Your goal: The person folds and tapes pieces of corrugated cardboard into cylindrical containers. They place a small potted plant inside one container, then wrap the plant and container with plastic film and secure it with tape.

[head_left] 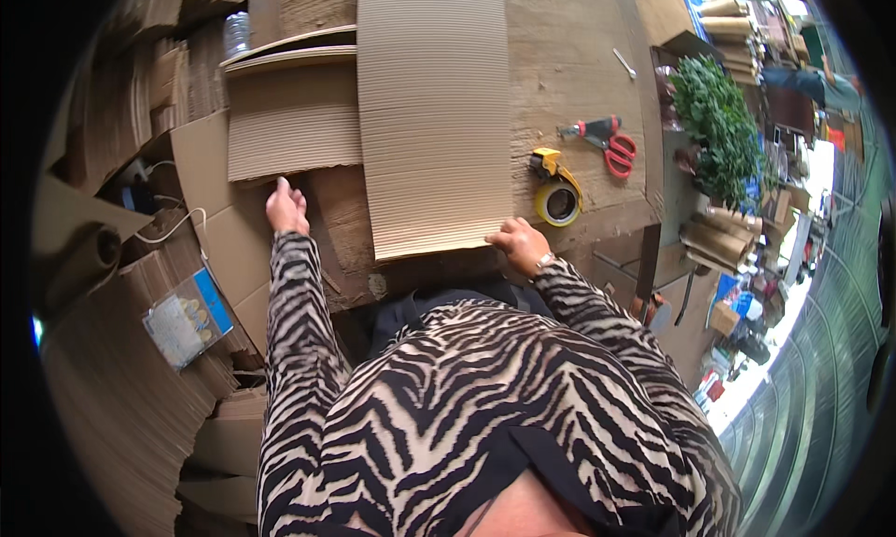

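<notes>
A long strip of corrugated cardboard (434, 117) lies over the wooden workbench, its near end reaching the front edge. My right hand (521, 246) pinches that strip's near right corner. To its left is a shorter corrugated cardboard piece (294, 131), with a raised, folded layer at its far side. My left hand (287, 206) is at the near edge of this shorter piece, fingers curled and the index fingertip against the edge; part of the grip is hidden under it.
Right of the strip, a yellow tape dispenser (557, 194), red-handled scissors (620, 156) and a red-and-black hand tool (597, 128) lie on the workbench (569, 52). A small wrench (624, 64) lies farther off. Cardboard stacks (121, 388) crowd the left; a leafy plant (719, 131) stands right.
</notes>
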Tool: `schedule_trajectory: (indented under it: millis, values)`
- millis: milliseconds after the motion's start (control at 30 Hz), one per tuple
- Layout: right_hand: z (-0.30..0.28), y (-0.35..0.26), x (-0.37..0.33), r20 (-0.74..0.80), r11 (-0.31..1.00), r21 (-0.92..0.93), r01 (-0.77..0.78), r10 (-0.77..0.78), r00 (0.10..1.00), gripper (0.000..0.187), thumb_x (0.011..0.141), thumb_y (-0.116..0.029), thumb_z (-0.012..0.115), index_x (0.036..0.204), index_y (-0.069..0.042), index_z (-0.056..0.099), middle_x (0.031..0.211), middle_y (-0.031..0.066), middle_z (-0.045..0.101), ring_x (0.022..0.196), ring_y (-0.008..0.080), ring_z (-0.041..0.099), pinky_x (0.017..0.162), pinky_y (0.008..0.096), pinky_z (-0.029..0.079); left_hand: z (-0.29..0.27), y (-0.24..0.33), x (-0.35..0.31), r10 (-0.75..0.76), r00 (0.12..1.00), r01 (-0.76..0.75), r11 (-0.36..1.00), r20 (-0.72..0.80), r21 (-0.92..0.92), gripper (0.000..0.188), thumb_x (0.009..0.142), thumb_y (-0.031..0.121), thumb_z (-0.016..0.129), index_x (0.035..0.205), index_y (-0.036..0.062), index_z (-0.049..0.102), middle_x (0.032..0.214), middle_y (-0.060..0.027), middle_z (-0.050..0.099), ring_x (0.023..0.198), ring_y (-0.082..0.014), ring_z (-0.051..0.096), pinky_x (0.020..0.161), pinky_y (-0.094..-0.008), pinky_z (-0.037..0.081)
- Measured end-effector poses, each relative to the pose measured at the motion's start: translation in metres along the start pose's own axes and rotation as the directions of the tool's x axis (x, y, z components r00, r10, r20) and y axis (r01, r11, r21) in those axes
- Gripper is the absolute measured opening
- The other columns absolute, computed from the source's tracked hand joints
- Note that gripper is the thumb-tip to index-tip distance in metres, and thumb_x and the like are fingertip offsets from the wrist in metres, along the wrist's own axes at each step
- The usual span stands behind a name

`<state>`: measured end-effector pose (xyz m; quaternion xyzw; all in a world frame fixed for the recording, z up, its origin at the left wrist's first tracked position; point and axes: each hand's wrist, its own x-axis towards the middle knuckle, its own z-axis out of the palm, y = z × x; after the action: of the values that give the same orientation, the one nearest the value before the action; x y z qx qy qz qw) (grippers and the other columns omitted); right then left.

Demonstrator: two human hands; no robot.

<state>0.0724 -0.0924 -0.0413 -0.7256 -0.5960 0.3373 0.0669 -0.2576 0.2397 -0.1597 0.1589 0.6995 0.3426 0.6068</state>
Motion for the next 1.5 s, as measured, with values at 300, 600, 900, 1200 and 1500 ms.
schedule_trajectory:
  millis: [300, 600, 900, 1200, 1500]
  values:
    - [-0.050, 0.064, 0.000, -0.488, 0.938, -0.081, -0.338, 0.259, 0.834, 0.062, 0.069, -0.015, 0.076, 0.127, -0.015, 0.055, 0.112, 0.0110, 0.059, 0.109, 0.0323, 0.055, 0.098, 0.0406, 0.045, 0.032, -0.114, -0.109, 0.091, 0.931, -0.303, 0.731, 0.353, 0.611, 0.048, 0.085, 0.023, 0.072, 0.122, -0.0019, 0.054, 0.105, -0.0159, 0.067, 0.093, -0.0231, 0.064, 0.084, -0.0350, 0.051]
    - [-0.070, 0.156, 0.002, -0.055, 0.760, -0.153, -0.631, 0.631, 0.774, 0.050, 0.081, -0.030, 0.070, 0.125, -0.013, 0.054, 0.125, 0.0146, 0.059, 0.114, 0.0345, 0.058, 0.092, 0.0446, 0.049, 0.079, -0.134, -0.174, 0.195, 0.846, -0.505, 0.592, 0.497, 0.628, 0.059, 0.085, 0.016, 0.069, 0.133, -0.0078, 0.045, 0.127, -0.0277, 0.057, 0.121, -0.0340, 0.056, 0.102, -0.0382, 0.044]
    - [-0.118, 0.200, -0.050, -0.404, 0.714, -0.293, -0.635, 0.509, 0.760, 0.065, 0.073, -0.022, 0.079, 0.132, -0.018, 0.052, 0.122, 0.0121, 0.055, 0.115, 0.0334, 0.054, 0.095, 0.0459, 0.046, 0.059, -0.201, -0.207, 0.047, 0.906, -0.363, 0.597, 0.421, 0.715, 0.049, 0.082, 0.017, 0.072, 0.123, -0.0023, 0.054, 0.108, -0.0179, 0.069, 0.098, -0.0260, 0.066, 0.086, -0.0351, 0.051]
    - [-0.046, 0.091, 0.045, -0.039, 0.969, -0.234, 0.074, -0.086, 0.996, 0.054, 0.070, -0.016, 0.073, 0.122, -0.010, 0.060, 0.120, 0.0136, 0.055, 0.111, 0.0335, 0.054, 0.091, 0.0425, 0.049, 0.059, -0.061, -0.082, 0.084, 0.990, -0.092, 0.993, -0.116, -0.072, 0.020, 0.091, 0.025, 0.067, 0.102, 0.0110, 0.058, 0.081, 0.0019, 0.062, 0.064, -0.0083, 0.059, 0.053, -0.0235, 0.046]
    - [-0.025, 0.020, 0.082, -0.044, 0.972, -0.212, 0.100, -0.112, 0.993, 0.047, 0.071, -0.018, 0.074, 0.116, -0.012, 0.062, 0.112, 0.0107, 0.058, 0.105, 0.0308, 0.056, 0.087, 0.0434, 0.048, 0.091, -0.041, -0.041, -0.089, 0.995, 0.087, 0.994, -0.036, -0.068, 0.018, 0.086, 0.026, 0.073, 0.087, 0.0145, 0.060, 0.071, 0.0044, 0.059, 0.057, -0.0073, 0.055, 0.051, -0.0260, 0.041]
